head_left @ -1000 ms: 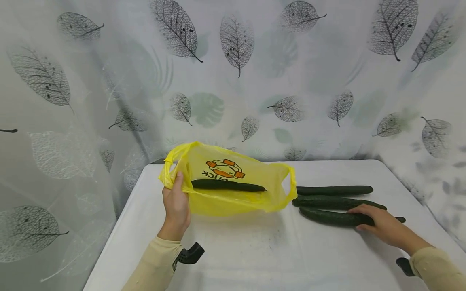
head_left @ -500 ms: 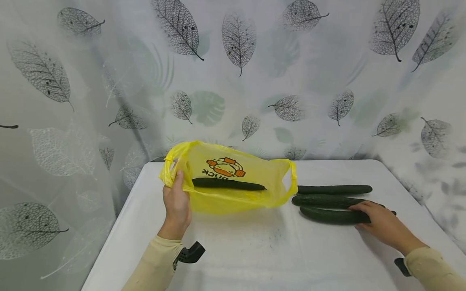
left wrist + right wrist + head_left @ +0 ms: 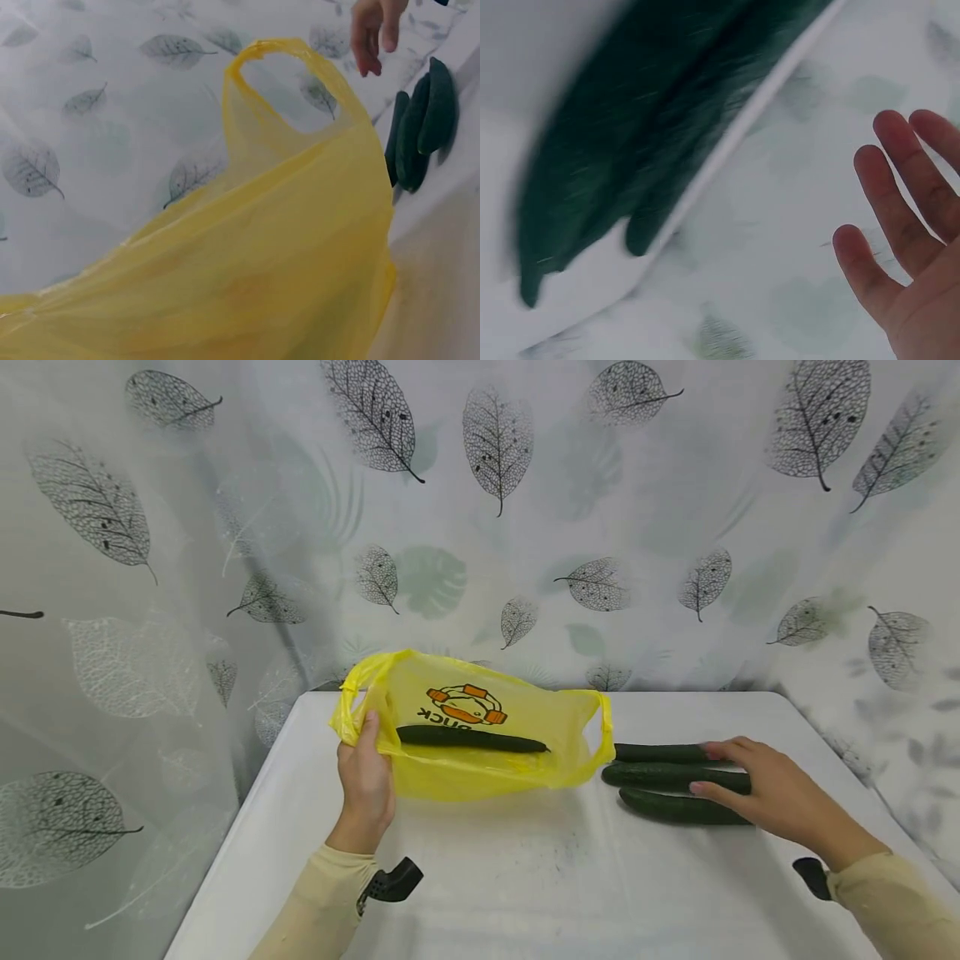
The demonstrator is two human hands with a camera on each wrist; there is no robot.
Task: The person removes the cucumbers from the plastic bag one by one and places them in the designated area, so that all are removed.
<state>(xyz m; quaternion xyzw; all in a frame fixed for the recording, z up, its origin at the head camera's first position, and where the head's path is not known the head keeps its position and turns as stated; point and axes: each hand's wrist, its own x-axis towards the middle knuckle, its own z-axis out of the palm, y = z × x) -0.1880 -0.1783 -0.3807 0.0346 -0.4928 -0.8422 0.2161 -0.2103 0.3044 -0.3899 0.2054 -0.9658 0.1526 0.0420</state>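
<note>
My left hand (image 3: 366,785) grips the left side of a yellow plastic bag (image 3: 480,781), whose mouth gapes toward me. Inside it lies one dark green cucumber (image 3: 472,739), below a printed duck. To the bag's right, three cucumbers lie side by side: the far one (image 3: 652,753), the middle one (image 3: 667,776) and the near one (image 3: 675,807). My right hand (image 3: 776,789) hovers over their right ends, hiding them in the head view. In the right wrist view its fingers (image 3: 900,202) are spread and hold nothing. The left wrist view shows the bag's free handle (image 3: 292,49).
A white-covered table (image 3: 525,877) bears everything. Behind it hangs a pale leaf-printed curtain (image 3: 540,543), which also runs along both sides. Each wrist carries a black strap-on device, seen at the left (image 3: 396,881) and at the right (image 3: 812,878).
My right hand has left the near cucumber, rising and shifting away from me over the middle and far ones. My left hand and the bag have stayed nearly still.
</note>
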